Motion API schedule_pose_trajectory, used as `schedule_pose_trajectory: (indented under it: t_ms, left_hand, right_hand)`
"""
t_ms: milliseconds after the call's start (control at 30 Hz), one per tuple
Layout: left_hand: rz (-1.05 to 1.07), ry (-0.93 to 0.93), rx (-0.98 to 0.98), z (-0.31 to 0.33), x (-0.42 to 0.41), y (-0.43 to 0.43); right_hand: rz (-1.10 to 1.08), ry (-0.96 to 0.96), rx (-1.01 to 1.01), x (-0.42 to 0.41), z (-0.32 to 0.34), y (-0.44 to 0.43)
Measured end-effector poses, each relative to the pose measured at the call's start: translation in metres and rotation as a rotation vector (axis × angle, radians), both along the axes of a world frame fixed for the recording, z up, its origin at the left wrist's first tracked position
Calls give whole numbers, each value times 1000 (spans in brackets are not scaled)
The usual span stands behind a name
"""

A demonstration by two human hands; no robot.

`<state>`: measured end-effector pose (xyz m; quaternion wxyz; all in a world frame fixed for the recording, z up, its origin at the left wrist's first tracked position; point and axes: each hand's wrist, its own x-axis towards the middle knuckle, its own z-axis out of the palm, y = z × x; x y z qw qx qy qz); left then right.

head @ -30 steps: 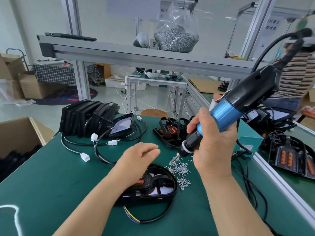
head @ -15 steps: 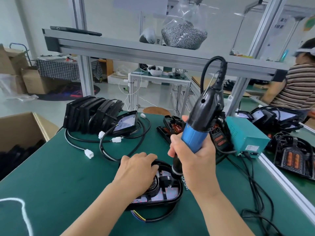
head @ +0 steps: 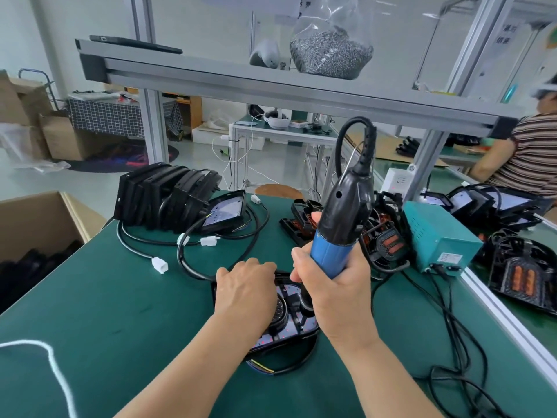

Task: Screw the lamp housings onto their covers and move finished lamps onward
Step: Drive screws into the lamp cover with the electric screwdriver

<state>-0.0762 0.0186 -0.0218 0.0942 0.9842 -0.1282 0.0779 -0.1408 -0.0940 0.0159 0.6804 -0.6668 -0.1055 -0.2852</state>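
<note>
Head view: green table mat [head: 105, 312], cardboard box [head: 39, 224] maybe holding lamps [head: 27, 267]

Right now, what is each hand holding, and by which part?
The right hand grips the blue-and-black corded electric screwdriver round its blue barrel. The left hand holds nothing; it rests on the black oval lamp housing.

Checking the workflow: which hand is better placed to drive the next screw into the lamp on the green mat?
The right hand: it grips the blue screwdriver upright, nose down at the lamp. The left hand rests on the lamp, steadying it, and holds no tool.
</note>
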Motion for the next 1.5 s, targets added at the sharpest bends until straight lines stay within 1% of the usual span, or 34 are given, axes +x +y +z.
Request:
schedule_pose_trajectory:
  t_ms: [133, 400, 533, 767, 933, 1233, 1367, 1500]
  left_hand:
    - [-3, -23, -8, -4, 1, 0]
    - [6, 9, -53, -7, 5, 0]
    - [8, -12, -88, -8, 5, 0]
    - [-2, -63, -17, -10, 2, 0]
    - [-4, -69, -15, -10, 0, 0]
    - [7, -60, 10, -8, -1, -1]
    - [6, -56, -33, -6, -2, -1]
    - [13, -48, 10, -6, 0, 1]
  right_hand:
    - [17, 6, -16, 2, 0, 1]
    - [-8, 1, -47, 5, -1, 9]
    - [30, -17, -91, 5, -5, 11]
    - [64, -43, -124, 3, -6, 15]
    - [72, -43, -137, 1, -7, 18]
    - [54, -25, -119, 0, -8, 17]
    - [8, -25, -76, 1, -7, 12]
    - [-73, -40, 40, 1, 0, -1]
